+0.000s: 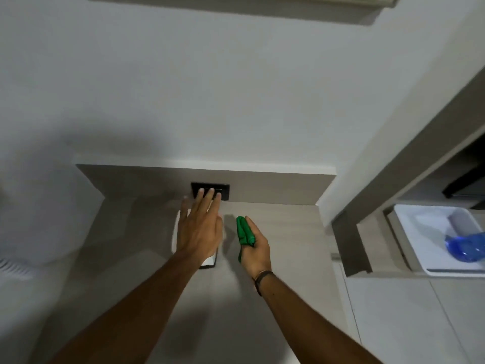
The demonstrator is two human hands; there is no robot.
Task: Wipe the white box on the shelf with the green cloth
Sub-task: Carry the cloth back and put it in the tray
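A white box (pixel 210 260) lies flat on the beige shelf (pixel 283 232), mostly hidden under my left hand (pixel 200 227). That hand is spread flat over the box with fingers extended toward the back panel; whether the palm touches the box is unclear. Just to the right of the box, my right hand (pixel 256 249) is closed on a folded green cloth (pixel 244 231), which sticks out forward from the fist above the shelf surface. The cloth is beside the box, apart from it.
A black socket plate (pixel 225 189) sits on the shelf's back panel behind my left fingers. To the right a cabinet frame (pixel 351 248) borders the shelf. Beyond it stands a white tray (pixel 409 248) with a blue plastic object (pixel 464 245).
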